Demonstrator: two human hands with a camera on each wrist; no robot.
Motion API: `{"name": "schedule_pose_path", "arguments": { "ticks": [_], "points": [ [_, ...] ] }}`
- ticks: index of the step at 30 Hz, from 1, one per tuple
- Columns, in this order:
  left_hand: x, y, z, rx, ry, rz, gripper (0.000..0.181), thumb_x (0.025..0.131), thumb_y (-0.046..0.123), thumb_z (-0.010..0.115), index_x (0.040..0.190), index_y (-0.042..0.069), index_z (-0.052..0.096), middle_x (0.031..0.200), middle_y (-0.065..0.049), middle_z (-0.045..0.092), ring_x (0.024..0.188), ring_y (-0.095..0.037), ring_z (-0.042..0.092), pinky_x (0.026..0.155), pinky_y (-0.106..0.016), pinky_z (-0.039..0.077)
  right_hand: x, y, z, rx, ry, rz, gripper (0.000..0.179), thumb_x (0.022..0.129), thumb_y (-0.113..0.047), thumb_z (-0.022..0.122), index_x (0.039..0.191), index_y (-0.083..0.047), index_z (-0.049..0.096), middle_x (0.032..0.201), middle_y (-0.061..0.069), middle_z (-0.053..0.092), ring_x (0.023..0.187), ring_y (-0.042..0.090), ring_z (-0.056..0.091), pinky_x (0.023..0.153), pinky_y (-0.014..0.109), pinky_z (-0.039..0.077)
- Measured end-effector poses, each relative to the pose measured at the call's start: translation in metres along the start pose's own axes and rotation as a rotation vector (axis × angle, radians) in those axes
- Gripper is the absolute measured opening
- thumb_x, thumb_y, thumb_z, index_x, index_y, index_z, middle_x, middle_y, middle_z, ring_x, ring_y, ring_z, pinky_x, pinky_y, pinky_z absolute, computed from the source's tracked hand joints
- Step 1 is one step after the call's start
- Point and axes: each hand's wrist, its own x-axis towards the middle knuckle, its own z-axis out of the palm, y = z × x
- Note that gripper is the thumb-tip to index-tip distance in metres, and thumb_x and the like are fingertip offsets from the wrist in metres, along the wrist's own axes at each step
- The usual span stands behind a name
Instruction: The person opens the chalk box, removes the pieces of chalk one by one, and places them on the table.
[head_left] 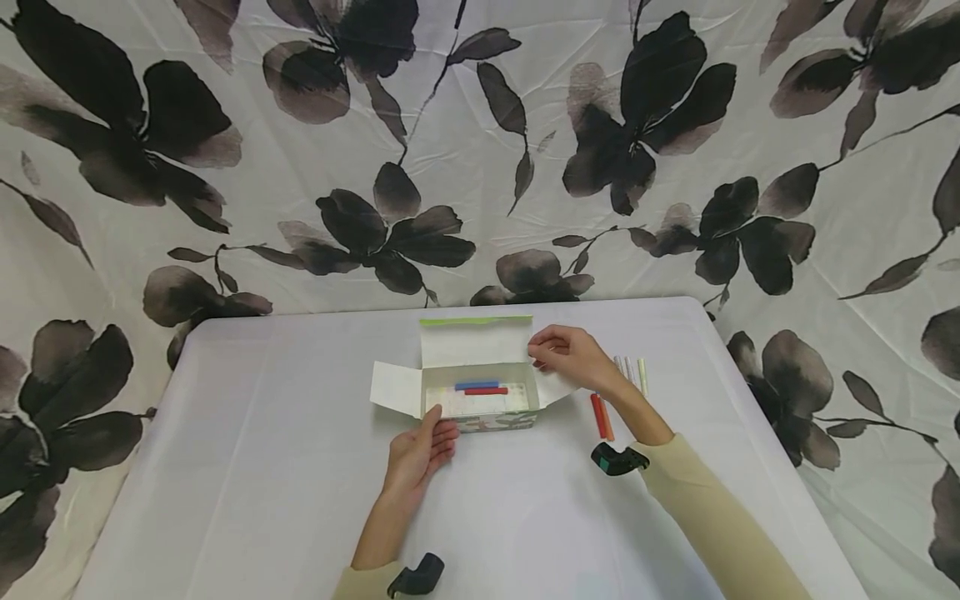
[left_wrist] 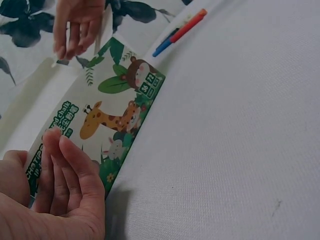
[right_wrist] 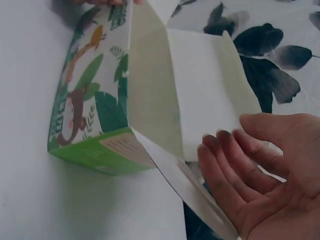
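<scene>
A white and green box (head_left: 498, 423) with printed animals (left_wrist: 102, 120) stands on the table, its lid (head_left: 476, 343) raised and side flaps (head_left: 396, 389) spread. Inside lie a blue stick (head_left: 472, 386) and a red stick (head_left: 491, 391); the box's print suggests chalk. My left hand (head_left: 417, 454) holds the front left edge, thumb over the rim and fingers along the front face. By the back right corner, my right hand (head_left: 570, 354) has loosely bent fingers beside the right flap (right_wrist: 187, 185), with nothing visible in them. Whether those fingertips touch the cardboard I cannot tell.
To the right of the box, red and orange sticks (head_left: 602, 417) lie on the white tabletop (head_left: 285, 450). Several pale sticks (head_left: 642, 377) lie behind them, partly covered by my right arm. A flower-printed cloth (head_left: 517, 183) hangs beyond the table's back edge.
</scene>
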Motion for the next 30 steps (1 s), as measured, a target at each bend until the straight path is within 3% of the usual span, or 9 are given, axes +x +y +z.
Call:
{"name": "schedule_pose_path", "arguments": {
  "ticks": [6, 11, 19, 27, 30],
  "points": [
    [-0.002, 0.001, 0.001, -0.009, -0.006, -0.002, 0.051, 0.1, 0.042, 0.068, 0.108, -0.008, 0.068, 0.086, -0.005, 0.074, 0.074, -0.008, 0.066, 0.07, -0.02, 0.058, 0.009, 0.004, 0.018, -0.051, -0.077, -0.021, 0.02, 0.101, -0.01, 0.067, 0.114, 0.005, 0.068, 0.101, 0.017, 0.072, 0.093, 0.038, 0.071, 0.08, 0.036, 0.062],
    [-0.003, 0.0, 0.0, -0.02, -0.02, 0.006, 0.052, 0.1, 0.042, 0.068, 0.109, -0.01, 0.068, 0.087, -0.005, 0.074, 0.074, -0.008, 0.066, 0.07, -0.02, 0.058, 0.015, 0.01, 0.033, -0.074, -0.167, -0.069, 0.022, 0.101, -0.008, 0.066, 0.115, 0.008, 0.067, 0.104, 0.021, 0.071, 0.097, 0.04, 0.07, 0.084, 0.035, 0.06],
    [-0.002, 0.0, 0.0, -0.021, -0.017, 0.01, 0.054, 0.1, 0.041, 0.068, 0.111, -0.012, 0.066, 0.086, -0.005, 0.074, 0.073, -0.007, 0.066, 0.069, -0.019, 0.058, 0.026, 0.012, 0.057, -0.168, -0.269, -0.147, 0.025, 0.099, -0.009, 0.069, 0.115, 0.009, 0.067, 0.102, 0.013, 0.073, 0.093, 0.02, 0.071, 0.087, 0.03, 0.058],
    [-0.002, 0.0, -0.001, -0.011, -0.026, 0.009, 0.055, 0.1, 0.043, 0.068, 0.111, -0.01, 0.067, 0.088, -0.004, 0.074, 0.076, -0.008, 0.067, 0.071, -0.02, 0.058, 0.035, 0.018, 0.079, -0.344, -0.417, -0.231, 0.019, 0.1, -0.007, 0.067, 0.112, 0.007, 0.07, 0.104, 0.013, 0.074, 0.095, 0.019, 0.071, 0.085, 0.022, 0.056],
    [-0.002, 0.0, -0.001, -0.011, -0.021, 0.012, 0.053, 0.099, 0.043, 0.068, 0.108, -0.009, 0.068, 0.087, -0.005, 0.074, 0.076, -0.008, 0.067, 0.07, -0.019, 0.058, 0.038, 0.017, 0.085, -0.413, -0.443, -0.207, 0.02, 0.101, -0.012, 0.067, 0.113, 0.002, 0.072, 0.103, 0.009, 0.074, 0.094, 0.016, 0.07, 0.085, 0.021, 0.055]
  ]
}}
